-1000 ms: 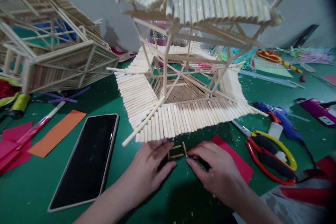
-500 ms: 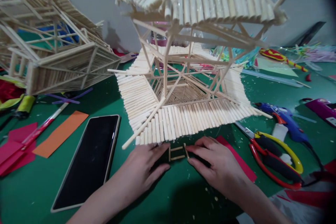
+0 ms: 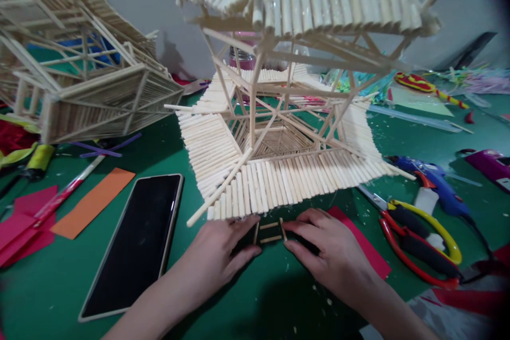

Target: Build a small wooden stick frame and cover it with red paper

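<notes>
On the green table, four-sided in outline, lie short wooden sticks between my hands. My left hand point(image 3: 223, 248) pinches the ends of a short left stick point(image 3: 256, 234) between thumb and forefinger. The thumb and fingers of my right hand point(image 3: 321, 241) hold a matching right stick point(image 3: 283, 229). Two cross sticks, an upper one point(image 3: 269, 226) and a lower one point(image 3: 270, 239), lie between them, with a small gap at the left stick. Just behind rises a stick-built pavilion model point(image 3: 274, 183) with slatted roofs.
A phone point(image 3: 133, 244) and orange paper point(image 3: 93, 203) lie left. Right are red paper point(image 3: 364, 247), scissors point(image 3: 446, 228), red-handled pliers point(image 3: 414, 255) and a blue glue gun point(image 3: 442, 186). Another stick model point(image 3: 103, 101) stands back left.
The left stick has shifted slightly left and tilted, opening a small gap to the cross sticks. My left thumb has moved a little; my right hand stays nearly still.
</notes>
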{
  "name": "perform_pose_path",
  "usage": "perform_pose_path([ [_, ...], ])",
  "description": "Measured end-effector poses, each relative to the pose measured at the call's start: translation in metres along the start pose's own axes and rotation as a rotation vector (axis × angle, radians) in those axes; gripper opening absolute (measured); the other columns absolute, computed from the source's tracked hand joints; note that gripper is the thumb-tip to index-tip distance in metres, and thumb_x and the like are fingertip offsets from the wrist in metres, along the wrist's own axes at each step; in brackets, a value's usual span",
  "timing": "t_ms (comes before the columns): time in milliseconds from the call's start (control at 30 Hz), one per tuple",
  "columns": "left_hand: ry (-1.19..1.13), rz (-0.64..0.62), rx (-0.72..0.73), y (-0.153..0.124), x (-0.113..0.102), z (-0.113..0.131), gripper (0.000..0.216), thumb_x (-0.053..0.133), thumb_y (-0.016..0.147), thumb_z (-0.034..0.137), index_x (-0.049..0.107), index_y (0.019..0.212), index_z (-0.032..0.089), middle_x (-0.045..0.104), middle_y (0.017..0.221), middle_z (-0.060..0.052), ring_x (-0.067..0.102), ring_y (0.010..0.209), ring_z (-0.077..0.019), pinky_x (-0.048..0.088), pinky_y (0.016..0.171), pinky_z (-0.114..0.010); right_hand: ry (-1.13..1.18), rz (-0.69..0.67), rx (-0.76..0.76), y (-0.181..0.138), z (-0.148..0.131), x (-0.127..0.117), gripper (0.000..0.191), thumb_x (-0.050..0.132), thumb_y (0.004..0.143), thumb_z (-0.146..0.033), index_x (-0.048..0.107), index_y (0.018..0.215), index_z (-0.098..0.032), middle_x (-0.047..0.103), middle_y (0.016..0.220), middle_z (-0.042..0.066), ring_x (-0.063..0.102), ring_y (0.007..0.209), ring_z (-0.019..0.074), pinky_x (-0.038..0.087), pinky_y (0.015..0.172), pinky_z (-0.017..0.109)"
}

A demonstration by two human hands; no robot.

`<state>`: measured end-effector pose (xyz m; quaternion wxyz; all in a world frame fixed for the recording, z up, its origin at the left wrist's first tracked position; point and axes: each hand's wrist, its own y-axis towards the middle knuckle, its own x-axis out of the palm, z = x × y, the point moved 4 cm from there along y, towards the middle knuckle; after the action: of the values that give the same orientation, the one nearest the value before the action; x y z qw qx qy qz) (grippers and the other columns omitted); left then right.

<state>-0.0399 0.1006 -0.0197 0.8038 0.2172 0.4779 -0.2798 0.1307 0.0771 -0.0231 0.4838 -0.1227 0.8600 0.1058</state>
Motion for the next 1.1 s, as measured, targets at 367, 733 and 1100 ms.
perform_pose_path([
  [367, 0.063, 0.095, -0.003, -0.0014, 0.0030, 0.0009, 0.031, 0.058, 0.071, 0.030, 0.053, 0.098, 0.016, 0.064, 0.086, -0.009, 0.060, 0.076, -0.0231, 0.049, 0.064, -0.036, 0.009, -0.004, 0.004, -0.0021, -0.0001, -0.0001, 0.018, 0.052, 0.077, -0.027, 0.058, 0.095, -0.026, 0.058, 0.088, 0.002, 0.052, 0.080, 0.0177, 0.042, 0.071, 0.032],
  [733, 0.073, 0.173, 0.023, 0.0007, 0.0024, 0.0046, 0.028, 0.060, 0.069, 0.028, 0.054, 0.094, 0.015, 0.064, 0.081, -0.010, 0.060, 0.072, -0.0229, 0.050, 0.060, -0.035, 0.021, 0.002, 0.020, -0.0012, -0.0009, 0.0010, 0.017, 0.054, 0.076, -0.028, 0.059, 0.093, -0.027, 0.059, 0.085, 0.001, 0.053, 0.078, 0.0175, 0.041, 0.069, 0.031],
  [1100, 0.070, 0.168, -0.004, 0.0012, 0.0040, 0.0026, 0.028, 0.061, 0.068, 0.029, 0.057, 0.093, 0.015, 0.065, 0.078, -0.009, 0.061, 0.069, -0.0227, 0.050, 0.058, -0.035, 0.026, -0.004, 0.013, -0.0019, -0.0009, -0.0002, 0.016, 0.052, 0.077, -0.028, 0.059, 0.092, -0.026, 0.059, 0.085, 0.001, 0.053, 0.078, 0.0173, 0.041, 0.068, 0.031],
])
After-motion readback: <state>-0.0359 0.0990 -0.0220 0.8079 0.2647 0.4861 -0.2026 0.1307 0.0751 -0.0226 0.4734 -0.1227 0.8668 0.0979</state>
